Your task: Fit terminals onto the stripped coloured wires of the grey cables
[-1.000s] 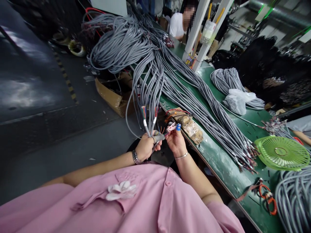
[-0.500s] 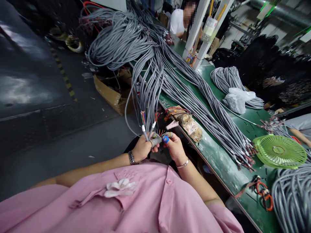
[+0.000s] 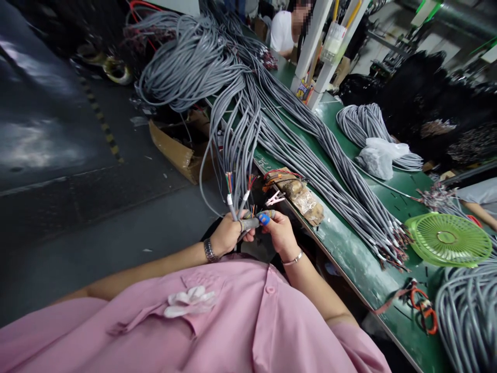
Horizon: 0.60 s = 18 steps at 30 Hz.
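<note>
My left hand (image 3: 228,235) is closed around grey cables; two cable ends (image 3: 230,199) with white wrap and bare coloured wires stand up above it. Close by on the right, my right hand (image 3: 280,234) is pinched at the small coloured wires (image 3: 253,210) between the hands. Blue covering shows on a fingertip, and taped fingers show on both hands. What the right fingertips grip is too small to make out. Many grey cables (image 3: 236,124) hang over the table edge just beyond my hands.
A green table (image 3: 334,207) runs diagonally on the right, bearing cable bundles, a wrapped block (image 3: 305,199), a green fan (image 3: 446,238) and orange-handled scissors (image 3: 425,311). A cardboard box (image 3: 174,150) stands on the floor. One person (image 3: 282,32) sits beyond; another's arm (image 3: 481,215) shows right.
The small wires between my hands have shifted slightly left and stand more upright. The left hand's grey cable has turned a little more level. Both hands stay close together.
</note>
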Tool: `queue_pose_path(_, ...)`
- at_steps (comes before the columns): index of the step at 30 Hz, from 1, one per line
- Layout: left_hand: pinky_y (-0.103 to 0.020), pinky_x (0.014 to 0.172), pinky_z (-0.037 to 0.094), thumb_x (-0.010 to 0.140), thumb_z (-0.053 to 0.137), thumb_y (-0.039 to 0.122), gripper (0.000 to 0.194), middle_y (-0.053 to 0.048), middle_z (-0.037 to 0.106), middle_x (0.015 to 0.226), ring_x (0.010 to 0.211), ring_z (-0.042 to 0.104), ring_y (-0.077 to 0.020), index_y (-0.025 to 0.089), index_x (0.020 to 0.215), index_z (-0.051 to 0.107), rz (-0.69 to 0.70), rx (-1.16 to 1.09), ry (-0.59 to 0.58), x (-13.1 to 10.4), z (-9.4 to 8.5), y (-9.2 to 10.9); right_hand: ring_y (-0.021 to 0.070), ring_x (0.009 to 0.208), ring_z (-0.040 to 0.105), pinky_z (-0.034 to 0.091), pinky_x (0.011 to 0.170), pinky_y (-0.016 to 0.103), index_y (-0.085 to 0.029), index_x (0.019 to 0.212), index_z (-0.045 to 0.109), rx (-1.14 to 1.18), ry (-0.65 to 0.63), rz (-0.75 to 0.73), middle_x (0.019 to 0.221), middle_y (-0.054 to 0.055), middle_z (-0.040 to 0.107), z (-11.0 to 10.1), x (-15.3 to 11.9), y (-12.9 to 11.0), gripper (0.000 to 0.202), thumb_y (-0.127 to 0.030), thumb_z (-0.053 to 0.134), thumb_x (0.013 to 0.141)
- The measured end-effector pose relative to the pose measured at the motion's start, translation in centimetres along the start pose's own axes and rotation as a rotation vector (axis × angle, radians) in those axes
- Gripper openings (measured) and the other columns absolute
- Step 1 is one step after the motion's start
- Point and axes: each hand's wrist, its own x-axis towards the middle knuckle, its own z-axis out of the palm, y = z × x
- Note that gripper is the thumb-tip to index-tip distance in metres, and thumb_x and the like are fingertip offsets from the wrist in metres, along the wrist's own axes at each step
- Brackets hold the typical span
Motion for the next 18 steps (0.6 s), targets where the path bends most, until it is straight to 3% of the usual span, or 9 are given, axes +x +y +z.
queue_pose_path(12, -0.022, 0.038, 0.042, 0.071, 0.069, 0.031, 0.019, -0.001, 0.063, 0.053, 0.041, 0.057, -0.0127, 0.015, 0.065, 0.059, 0.027, -0.061, 0.087, -0.07, 0.15, 0.05, 0.0089, 0.054, 0.047, 0.039, 0.051, 0.022, -0.017, 0.07, 0.069, 0.012, 0.062, -0.01, 0.06, -0.002, 0.059, 0.24, -0.38, 0.14, 0.02, -0.033, 0.08, 0.065)
queue_pose_path(18, -0.021, 0.037, 0.04, 0.07, 0.068, 0.029, 0.017, -0.001, 0.062, 0.051, 0.039, 0.056, -0.0125, 0.015, 0.066, 0.058, 0.015, -0.046, 0.064, -0.17, 0.2, -0.03, 0.0092, 0.057, 0.05, 0.04, 0.051, 0.022, -0.018, 0.081, 0.071, -0.011, 0.013, -0.015, 0.071, -0.001, 0.064, 0.5, 0.0, 0.1, 0.023, -0.036, 0.078, 0.068)
